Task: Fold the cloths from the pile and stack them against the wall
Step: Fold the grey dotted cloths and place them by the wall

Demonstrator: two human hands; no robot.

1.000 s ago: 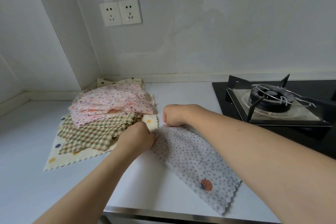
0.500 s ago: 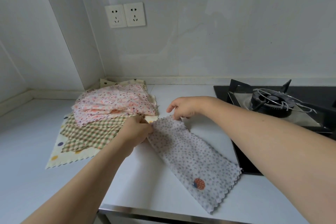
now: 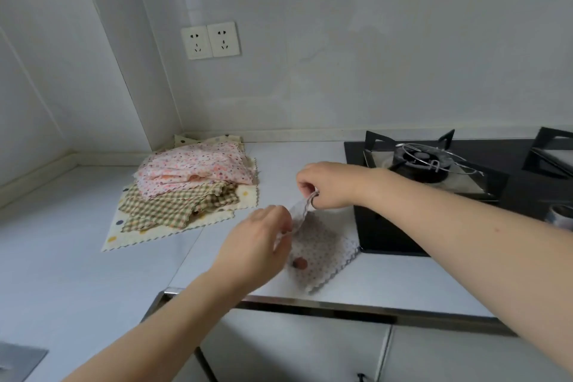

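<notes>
A: What is on the far left of the worktop point(image 3: 77, 273)?

B: A pile point(image 3: 189, 186) of cloths lies in the corner, touching the wall. At the bottom is a cream cloth point(image 3: 124, 239) with coloured dots, spread flat. On it lie checked cloths point(image 3: 173, 205) in green and beige, and on top are pink flowered cloths point(image 3: 198, 167), crumpled. Above the pile, on the wall, there are two sockets point(image 3: 210, 40).

A: And the left hand?

B: The left hand point(image 3: 257, 245) is just right of the pile, above the worktop. Its fingers are bent, and it seems to pinch the near top edge of the dotted cloth point(image 3: 322, 254), but the picture is blurred there, so I cannot tell this for sure.

A: Where is this cloth exactly?

B: It is between the two hands, near the front edge of the worktop. Its upper part is lifted, its lower part lies on the worktop, and one corner touches the edge of the hob point(image 3: 434, 195). It has a small red patch low down.

A: The right hand?

B: The right hand point(image 3: 328, 186) is higher and pinches the top corner of the dotted cloth between thumb and fingers.

A: Is there any container?

B: On the hob only a burner point(image 3: 421, 161) with a wire ring on it. At the far right edge is a small dark thing, but it is cut off.
</notes>
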